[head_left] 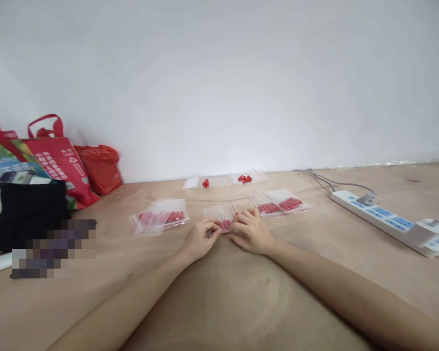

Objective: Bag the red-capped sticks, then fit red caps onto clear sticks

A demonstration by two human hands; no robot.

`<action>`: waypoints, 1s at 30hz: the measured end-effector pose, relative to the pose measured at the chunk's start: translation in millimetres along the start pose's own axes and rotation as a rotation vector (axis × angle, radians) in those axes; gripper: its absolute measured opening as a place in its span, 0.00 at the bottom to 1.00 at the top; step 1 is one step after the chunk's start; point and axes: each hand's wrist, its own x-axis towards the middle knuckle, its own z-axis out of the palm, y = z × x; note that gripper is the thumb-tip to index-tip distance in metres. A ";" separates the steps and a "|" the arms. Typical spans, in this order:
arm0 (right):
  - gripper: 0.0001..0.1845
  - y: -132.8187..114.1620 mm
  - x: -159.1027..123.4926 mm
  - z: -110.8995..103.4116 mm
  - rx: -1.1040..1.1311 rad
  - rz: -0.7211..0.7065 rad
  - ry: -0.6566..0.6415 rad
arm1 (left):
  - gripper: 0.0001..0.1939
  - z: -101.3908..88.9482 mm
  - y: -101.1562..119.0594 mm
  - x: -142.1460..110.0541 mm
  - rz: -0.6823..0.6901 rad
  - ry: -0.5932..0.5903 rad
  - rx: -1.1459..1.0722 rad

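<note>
Both hands are on a small clear plastic bag (pixel 225 224) of red-tipped pale sticks, lying on the wooden table. My left hand (pixel 201 239) pinches the bag's near left edge between thumb and fingers. At its near right side my right hand (pixel 251 231) has curled fingers, hiding part of the bag. A few pale sticks show just behind the right fingers. Close by on the right, more filled bags (pixel 280 204) overlap, their red ends toward me. To the left lies another group of bags (pixel 163 214) with red pieces inside.
Small red pieces (pixel 245 179) rest on clear bags near the wall, beside another red cluster (pixel 206 183). A white power strip (pixel 382 217) with grey cables is on the right. Red shopping bags (pixel 62 165) and a black bag (pixel 29 209) stand left, behind a blurred-out object (pixel 54 251).
</note>
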 end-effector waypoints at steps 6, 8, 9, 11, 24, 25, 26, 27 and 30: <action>0.07 2.6 -0.3 4.3 -0.017 -0.001 0.023 | 0.05 0.4 -4.0 1.8 -0.164 -0.043 -0.167; 0.07 2.7 0.1 4.4 -0.014 0.011 0.020 | 0.04 0.4 -3.7 2.2 -0.191 -0.049 -0.202; 0.07 2.5 0.5 4.6 -0.014 0.012 0.024 | 0.04 0.5 -3.3 2.3 -0.200 -0.047 -0.214; 0.07 2.1 1.9 5.8 -0.017 0.007 0.039 | 0.03 0.7 -2.7 2.7 -0.212 -0.045 -0.232; 0.13 2.8 3.1 13.7 -0.007 -0.090 0.105 | 0.07 -0.9 1.0 3.7 -0.173 -0.087 -0.195; 0.13 3.0 3.1 13.5 -0.002 -0.096 0.100 | 0.07 -0.5 0.5 3.4 -0.163 -0.104 -0.191; 0.13 3.2 3.2 13.3 0.001 -0.102 0.089 | 0.07 -0.2 0.2 3.1 -0.151 -0.114 -0.189; 0.13 3.3 3.4 13.1 0.005 -0.111 0.073 | 0.07 0.3 0.1 2.9 -0.137 -0.112 -0.186; 0.13 3.0 4.4 13.0 0.028 -0.147 0.036 | 0.08 2.3 2.3 1.6 -0.070 -0.090 -0.171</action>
